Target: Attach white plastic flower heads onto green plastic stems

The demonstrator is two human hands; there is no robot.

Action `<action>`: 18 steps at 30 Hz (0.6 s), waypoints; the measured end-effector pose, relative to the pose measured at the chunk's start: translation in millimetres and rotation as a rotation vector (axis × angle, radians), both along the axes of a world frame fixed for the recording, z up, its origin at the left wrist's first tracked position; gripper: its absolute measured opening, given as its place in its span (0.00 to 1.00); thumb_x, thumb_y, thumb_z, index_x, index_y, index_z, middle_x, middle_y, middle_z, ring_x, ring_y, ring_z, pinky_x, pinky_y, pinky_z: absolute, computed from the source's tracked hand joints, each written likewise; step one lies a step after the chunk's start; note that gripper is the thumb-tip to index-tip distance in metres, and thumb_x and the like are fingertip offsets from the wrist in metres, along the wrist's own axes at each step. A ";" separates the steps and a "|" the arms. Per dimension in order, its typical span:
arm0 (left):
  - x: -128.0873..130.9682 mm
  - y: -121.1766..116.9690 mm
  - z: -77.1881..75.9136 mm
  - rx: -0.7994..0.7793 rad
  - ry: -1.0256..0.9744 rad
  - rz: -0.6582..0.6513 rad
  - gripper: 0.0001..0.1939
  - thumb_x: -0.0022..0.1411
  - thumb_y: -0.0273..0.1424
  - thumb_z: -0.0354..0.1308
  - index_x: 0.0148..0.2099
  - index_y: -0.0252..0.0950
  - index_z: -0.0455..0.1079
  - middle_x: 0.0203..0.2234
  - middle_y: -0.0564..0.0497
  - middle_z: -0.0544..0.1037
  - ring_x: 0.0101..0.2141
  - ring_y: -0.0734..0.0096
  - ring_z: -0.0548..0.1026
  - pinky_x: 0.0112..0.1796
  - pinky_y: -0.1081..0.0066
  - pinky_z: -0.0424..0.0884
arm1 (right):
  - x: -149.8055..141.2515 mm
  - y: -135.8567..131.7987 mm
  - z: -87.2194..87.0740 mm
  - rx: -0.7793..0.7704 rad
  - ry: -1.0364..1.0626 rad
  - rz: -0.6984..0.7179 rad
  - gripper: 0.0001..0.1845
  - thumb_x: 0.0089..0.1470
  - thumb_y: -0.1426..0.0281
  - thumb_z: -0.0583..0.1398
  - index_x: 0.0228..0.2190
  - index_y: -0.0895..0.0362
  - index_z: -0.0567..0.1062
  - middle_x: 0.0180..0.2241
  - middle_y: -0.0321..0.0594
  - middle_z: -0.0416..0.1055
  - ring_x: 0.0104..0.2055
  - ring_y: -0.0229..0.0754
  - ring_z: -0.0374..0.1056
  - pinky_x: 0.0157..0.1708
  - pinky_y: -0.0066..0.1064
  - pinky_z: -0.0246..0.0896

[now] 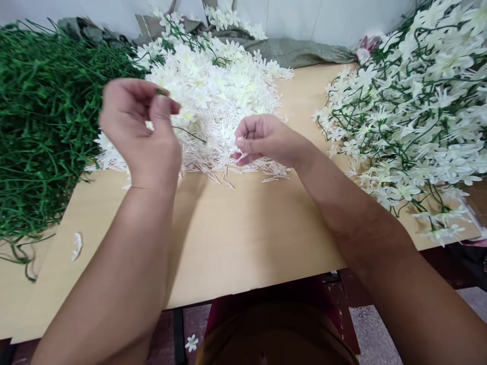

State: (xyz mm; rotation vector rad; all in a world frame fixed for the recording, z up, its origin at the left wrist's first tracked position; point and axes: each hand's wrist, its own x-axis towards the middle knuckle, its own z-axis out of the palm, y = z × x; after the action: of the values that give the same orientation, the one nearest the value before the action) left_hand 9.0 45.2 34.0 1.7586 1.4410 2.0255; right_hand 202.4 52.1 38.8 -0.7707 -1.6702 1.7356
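My left hand (pixel 139 129) is raised above the table with its fingers curled, pinching a thin green stem (pixel 188 133) that runs toward the right. My right hand (pixel 262 139) hovers at the front edge of a heap of loose white plastic flowers (pixel 216 86), its fingers pinched on a small white flower piece (pixel 240 152). The stem's tip ends close to my right fingers.
A big pile of bare green stems (pixel 41 126) fills the left. Finished stems with white flowers (pixel 414 106) lie in a mound at the right. The pale wooden tabletop (pixel 236 238) lies below my hands; a stray petal (pixel 77 246) rests near its left front.
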 end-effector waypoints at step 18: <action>4.9 -19.8 13.0 -0.747 0.042 -0.739 0.21 0.44 0.46 0.71 0.23 0.35 0.68 0.16 0.54 0.72 0.20 0.79 0.68 0.24 0.73 0.65 | 11.7 6.0 3.9 -0.026 0.137 -0.108 0.25 0.35 0.58 0.74 0.26 0.57 0.68 0.27 0.34 0.71 0.34 0.35 0.72 0.37 0.30 0.72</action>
State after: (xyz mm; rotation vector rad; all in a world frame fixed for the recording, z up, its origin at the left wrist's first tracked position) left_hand 13.8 25.3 47.0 1.6201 1.0846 0.9243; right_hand 214.1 58.0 42.7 -0.7235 -1.4907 1.6987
